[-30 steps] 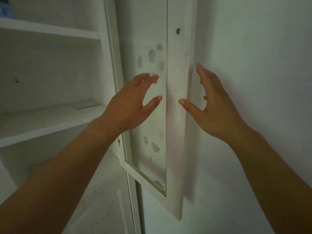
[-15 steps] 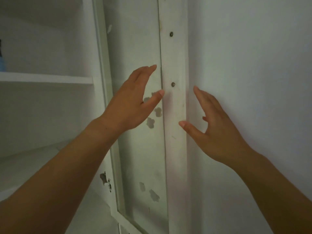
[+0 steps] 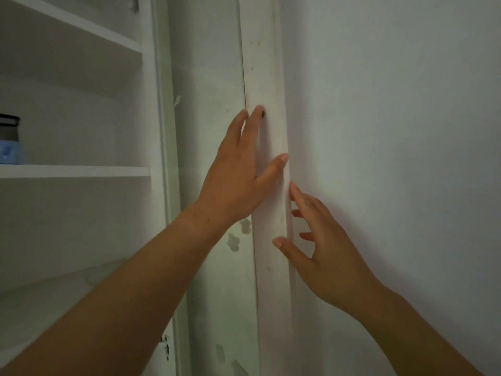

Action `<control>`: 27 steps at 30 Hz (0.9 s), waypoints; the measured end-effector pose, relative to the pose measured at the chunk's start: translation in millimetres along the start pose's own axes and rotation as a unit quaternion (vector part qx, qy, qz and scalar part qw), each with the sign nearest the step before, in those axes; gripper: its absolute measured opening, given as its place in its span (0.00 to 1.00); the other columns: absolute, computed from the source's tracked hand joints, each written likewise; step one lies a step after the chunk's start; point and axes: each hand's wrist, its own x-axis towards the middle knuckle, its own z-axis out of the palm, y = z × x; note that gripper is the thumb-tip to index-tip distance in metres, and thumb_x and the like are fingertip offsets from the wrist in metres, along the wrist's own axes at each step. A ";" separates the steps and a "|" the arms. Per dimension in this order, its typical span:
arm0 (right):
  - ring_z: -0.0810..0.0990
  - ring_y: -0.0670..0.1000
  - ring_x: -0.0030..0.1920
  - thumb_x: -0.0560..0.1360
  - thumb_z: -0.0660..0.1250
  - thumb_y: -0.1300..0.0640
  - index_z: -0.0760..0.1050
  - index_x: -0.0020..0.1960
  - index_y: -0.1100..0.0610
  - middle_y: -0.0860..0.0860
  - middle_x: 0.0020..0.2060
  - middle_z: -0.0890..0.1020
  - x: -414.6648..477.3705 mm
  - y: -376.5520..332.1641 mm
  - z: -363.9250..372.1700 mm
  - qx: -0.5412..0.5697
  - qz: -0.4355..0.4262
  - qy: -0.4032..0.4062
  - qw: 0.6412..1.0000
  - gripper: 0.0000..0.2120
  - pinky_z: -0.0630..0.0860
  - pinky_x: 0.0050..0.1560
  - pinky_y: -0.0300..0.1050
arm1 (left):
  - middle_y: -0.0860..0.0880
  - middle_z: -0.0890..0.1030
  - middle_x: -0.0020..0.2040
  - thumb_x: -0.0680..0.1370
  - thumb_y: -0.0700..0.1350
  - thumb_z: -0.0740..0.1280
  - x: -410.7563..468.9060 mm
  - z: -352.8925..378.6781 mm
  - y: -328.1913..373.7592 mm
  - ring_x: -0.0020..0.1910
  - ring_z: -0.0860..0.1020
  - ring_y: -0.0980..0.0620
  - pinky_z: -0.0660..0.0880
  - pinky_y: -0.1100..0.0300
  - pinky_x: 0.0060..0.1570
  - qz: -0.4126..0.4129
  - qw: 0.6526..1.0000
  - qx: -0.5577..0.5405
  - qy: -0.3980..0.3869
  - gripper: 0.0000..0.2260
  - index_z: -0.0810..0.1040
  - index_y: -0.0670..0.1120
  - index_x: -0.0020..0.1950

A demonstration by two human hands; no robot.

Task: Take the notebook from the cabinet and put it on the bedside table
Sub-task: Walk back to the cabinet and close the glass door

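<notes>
The person's left hand (image 3: 238, 172) is laid flat against the open white cabinet door (image 3: 267, 77), fingers stretched out and loose, not curled around anything; the two longest fingertips (image 3: 259, 111) sit right beside a small dark screw head (image 3: 263, 113) on the door's frame strip. The thumb reaches across to the strip's right edge. The right hand (image 3: 322, 248) is lower and further right, in the narrow gap where the door edge meets the plain white wall (image 3: 393, 131), fingers spread and relaxed, gripping nothing. Whether its fingertips actually touch the door edge is hard to call.

On the left the white cabinet (image 3: 160, 104) stands open with white shelves (image 3: 76, 171). A blue cylindrical container with a dark grey lid (image 3: 9, 139) sits on the middle shelf at the far left edge, partly cut off; any label on it is too blurry to read. The door's glass-like panel (image 3: 208, 104) has a few pale torn sticker patches, no writing legible.

The notebook doesn't show anywhere in this view, so its spot in the cabinet can't be told.
</notes>
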 end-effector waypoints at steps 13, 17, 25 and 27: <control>0.66 0.37 0.64 0.72 0.61 0.45 0.47 0.70 0.33 0.30 0.66 0.61 -15.2 17.0 10.3 0.124 -0.047 -0.021 0.991 0.32 0.74 0.55 0.34 | 0.56 0.44 0.77 0.72 0.65 0.52 -4.1 6.8 3.1 0.75 0.48 0.53 0.54 0.52 0.69 -0.022 1.000 0.008 -0.006 0.34 0.43 0.57 0.75; 0.68 0.34 0.59 0.72 0.59 0.44 0.45 0.68 0.31 0.27 0.62 0.61 -16.9 18.5 14.4 0.150 -0.046 -0.025 0.987 0.32 0.74 0.50 0.29 | 0.56 0.45 0.77 0.72 0.65 0.53 -3.0 5.4 5.2 0.75 0.50 0.53 0.58 0.49 0.70 -0.033 0.999 0.019 -0.008 0.35 0.44 0.58 0.75; 0.69 0.34 0.58 0.75 0.63 0.52 0.44 0.68 0.30 0.27 0.61 0.62 -20.1 10.8 17.2 0.135 -0.051 -0.013 0.989 0.35 0.71 0.48 0.25 | 0.55 0.47 0.77 0.71 0.64 0.55 -5.6 -2.6 6.5 0.75 0.50 0.53 0.56 0.50 0.70 -0.031 0.999 -0.004 -0.014 0.35 0.46 0.56 0.75; 0.68 0.33 0.58 0.76 0.63 0.52 0.43 0.67 0.29 0.25 0.60 0.62 -21.7 4.3 17.8 0.128 -0.045 -0.013 0.991 0.35 0.70 0.48 0.24 | 0.55 0.47 0.77 0.71 0.64 0.55 -6.4 -6.9 4.2 0.75 0.50 0.53 0.56 0.50 0.70 -0.030 0.999 -0.013 -0.017 0.35 0.46 0.56 0.75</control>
